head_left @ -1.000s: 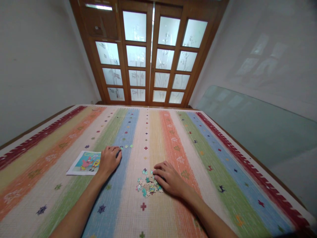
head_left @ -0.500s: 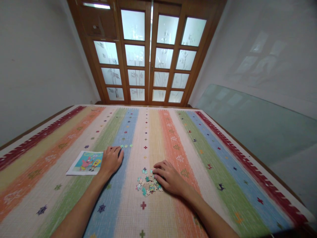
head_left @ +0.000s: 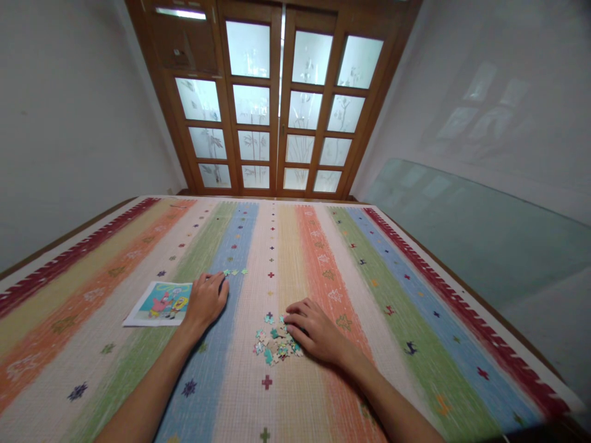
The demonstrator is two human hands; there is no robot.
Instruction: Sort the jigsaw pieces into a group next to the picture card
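A small heap of jigsaw pieces [head_left: 276, 343] lies on the striped cloth [head_left: 323, 271] in front of me. My right hand [head_left: 314, 329] rests beside the heap on its right, fingers curled and touching its edge pieces. My left hand [head_left: 205, 298] lies palm down further left, its fingertips at a short row of joined green pieces [head_left: 235, 271]. Just left of that hand lies a printed cartoon picture sheet [head_left: 159, 303].
The striped cloth covers a wide flat surface with a wooden edge [head_left: 462, 277]. Behind it stands a wooden door with frosted glass panes [head_left: 277, 104]. A pane of glass [head_left: 462, 227] leans against the right wall.
Both hands stay nearly where they were; the left hand has shifted slightly toward the green pieces. The view has tilted a little.
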